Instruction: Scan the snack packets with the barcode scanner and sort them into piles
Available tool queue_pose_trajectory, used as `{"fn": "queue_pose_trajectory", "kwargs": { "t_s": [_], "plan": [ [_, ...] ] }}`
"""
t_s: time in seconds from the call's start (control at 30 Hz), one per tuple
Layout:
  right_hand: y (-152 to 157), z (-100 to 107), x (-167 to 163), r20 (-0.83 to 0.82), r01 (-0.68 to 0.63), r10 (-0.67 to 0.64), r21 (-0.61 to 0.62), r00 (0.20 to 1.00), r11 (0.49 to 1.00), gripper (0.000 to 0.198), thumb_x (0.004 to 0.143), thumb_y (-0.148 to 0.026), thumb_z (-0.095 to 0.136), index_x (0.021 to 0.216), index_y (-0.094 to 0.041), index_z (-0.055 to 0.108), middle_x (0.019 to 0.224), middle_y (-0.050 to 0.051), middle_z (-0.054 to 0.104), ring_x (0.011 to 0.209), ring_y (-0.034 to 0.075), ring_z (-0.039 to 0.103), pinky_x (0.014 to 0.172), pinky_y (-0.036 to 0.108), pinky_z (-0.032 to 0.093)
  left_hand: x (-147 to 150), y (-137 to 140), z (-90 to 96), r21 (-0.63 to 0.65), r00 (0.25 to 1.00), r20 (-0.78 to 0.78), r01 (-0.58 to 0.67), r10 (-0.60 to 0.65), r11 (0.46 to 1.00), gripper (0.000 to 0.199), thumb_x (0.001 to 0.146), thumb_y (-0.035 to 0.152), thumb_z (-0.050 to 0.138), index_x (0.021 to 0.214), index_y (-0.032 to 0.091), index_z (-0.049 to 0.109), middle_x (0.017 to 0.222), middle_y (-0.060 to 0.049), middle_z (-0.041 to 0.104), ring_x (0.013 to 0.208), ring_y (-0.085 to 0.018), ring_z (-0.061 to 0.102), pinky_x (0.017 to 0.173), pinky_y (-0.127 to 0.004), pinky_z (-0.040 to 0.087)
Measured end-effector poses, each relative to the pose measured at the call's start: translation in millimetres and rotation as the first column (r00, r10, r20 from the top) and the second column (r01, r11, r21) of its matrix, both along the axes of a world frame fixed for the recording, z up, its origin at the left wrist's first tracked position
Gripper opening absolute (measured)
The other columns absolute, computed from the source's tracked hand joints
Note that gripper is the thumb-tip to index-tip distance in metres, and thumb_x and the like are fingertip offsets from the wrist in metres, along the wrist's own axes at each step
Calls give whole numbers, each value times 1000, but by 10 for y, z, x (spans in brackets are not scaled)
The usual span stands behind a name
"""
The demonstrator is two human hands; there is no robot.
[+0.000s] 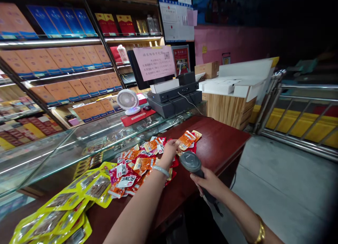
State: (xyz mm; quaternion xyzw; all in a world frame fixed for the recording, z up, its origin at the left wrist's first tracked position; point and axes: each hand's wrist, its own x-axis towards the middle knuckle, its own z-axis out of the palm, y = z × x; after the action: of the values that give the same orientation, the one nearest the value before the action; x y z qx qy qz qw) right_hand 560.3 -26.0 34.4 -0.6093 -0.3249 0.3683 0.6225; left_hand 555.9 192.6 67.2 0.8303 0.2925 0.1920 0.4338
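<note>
My left hand (pixel 171 149), with a pale bangle on its wrist, reaches across a heap of small red and orange snack packets (pixel 139 164). Its fingers close on the edge of an orange snack packet (pixel 186 140) at the right of the heap, above a few others. In my right hand (pixel 210 184) is a dark grey barcode scanner (pixel 190 162), gripped by the handle. The scanner's head is just below and right of the orange packet. Yellow snack bags (pixel 60 205) lie piled at the lower left.
The packets lie on a dark red wooden table (pixel 216 134) against a glass display counter (pixel 87 134). On the counter stand a small white fan (pixel 128 100), a monitor (pixel 153 66) and a cash drawer (pixel 171 104). A metal railing (pixel 303 113) stands at the right.
</note>
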Motion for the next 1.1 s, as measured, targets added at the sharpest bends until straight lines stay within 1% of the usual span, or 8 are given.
{"fn": "queue_pose_trajectory", "kwargs": {
  "t_s": [0.07, 0.17, 0.37, 0.63, 0.7, 0.8, 0.9, 1.1],
  "plan": [
    [-11, -32, 43, 4, 23, -23, -7, 1000, 1000, 48, 80, -63, 69, 100, -21, 54, 44, -13, 47, 34, 10, 42, 40, 23, 41, 11, -60, -5, 225, 993, -93, 91, -71, 970, 49, 84, 30, 67, 130, 14, 63, 128, -19, 69, 122, -29, 63, 101, -40, 51],
    [-35, -68, 97, 27, 43, -43, -16, 999, 999, 46, 80, -61, 69, 101, -22, 55, 44, -13, 48, 35, 11, 44, 41, 23, 40, -92, -112, -83, 510, 930, -332, 318, -158, 799, 73, 86, 26, 61, 155, 13, 39, 162, -20, 36, 153, -32, 30, 121, -44, 32],
    [-70, -87, 191, 49, 57, -55, -47, 997, 997, 42, 80, -58, 70, 96, -23, 53, 41, -12, 48, 35, 12, 45, 41, 24, 39, 36, -143, -316, 418, 789, -546, 547, -281, 725, 77, 89, 34, 56, 157, 5, 33, 162, -24, 33, 155, -38, 21, 125, -48, 26],
    [-108, -204, 338, 59, 92, -89, -41, 994, 995, 45, 85, -61, 66, 102, -22, 54, 47, -11, 52, 37, 11, 47, 42, 23, 40, 524, -213, -184, 407, 825, -503, 490, -260, 771, 65, 96, 29, 47, 156, 9, 35, 161, -25, 35, 152, -33, 31, 121, -46, 31],
    [-84, -202, 336, 35, 91, -90, -31, 995, 995, 46, 83, -63, 67, 99, -22, 53, 48, -11, 51, 37, 11, 47, 42, 24, 40, 455, -61, -90, 464, 853, -470, 458, -228, 758, 63, 96, 32, 49, 154, 10, 38, 157, -24, 42, 148, -30, 40, 119, -42, 34],
    [-21, -155, 291, -10, 80, -80, -31, 997, 996, 49, 79, -65, 69, 96, -23, 52, 46, -13, 48, 35, 10, 44, 41, 23, 39, 229, 280, 41, 609, 884, -468, 321, 2, 726, 55, 94, 36, 55, 143, 10, 52, 142, -24, 57, 135, -32, 52, 112, -42, 39],
    [42, -90, 233, -33, 66, -67, -23, 997, 998, 50, 78, -65, 71, 97, -23, 53, 45, -13, 46, 35, 10, 42, 40, 22, 38, -18, 564, 106, 655, 811, -552, 277, 196, 703, 48, 88, 44, 64, 127, 16, 65, 133, -23, 61, 129, -37, 53, 107, -48, 40],
    [59, -50, 171, -1, 55, -55, -28, 998, 998, 48, 78, -63, 70, 95, -21, 54, 45, -12, 48, 35, 9, 43, 40, 21, 37, -310, 629, 46, 609, 839, -522, 241, 154, 756, 59, 83, 58, 69, 123, 16, 59, 129, -20, 64, 127, -34, 56, 103, -42, 42]
  ]
}}
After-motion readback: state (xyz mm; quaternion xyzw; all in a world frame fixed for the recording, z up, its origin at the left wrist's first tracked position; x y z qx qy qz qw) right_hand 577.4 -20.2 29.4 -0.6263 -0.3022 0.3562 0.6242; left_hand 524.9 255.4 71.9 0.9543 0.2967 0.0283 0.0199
